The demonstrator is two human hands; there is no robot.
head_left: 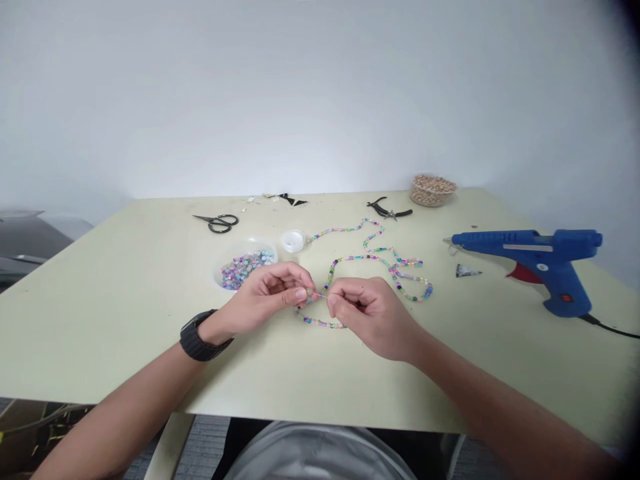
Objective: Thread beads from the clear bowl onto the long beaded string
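Note:
My left hand [273, 291], with a black watch on its wrist, pinches a bead [309, 292] between thumb and forefinger. Facing it a short gap away, my right hand [375, 313] has its fingers closed on a thin pale thread [323, 295] that runs to the bead. A long string of multicoloured beads [353, 258] winds over the table behind and below both hands. Just beyond my left hand stands a white bowl [274, 248] of loose purple, blue and green beads [245, 267]. The string's far end reaches a small white spool [293, 241].
On the pale table [125, 320] lie black scissors [218, 223] at the back left and black-handled pliers [389, 210] at the back. A tub of tan pellets [433, 191] stands by the wall. To the right is a blue glue gun [540, 257] with its cord, beside a small dark scrap [467, 271].

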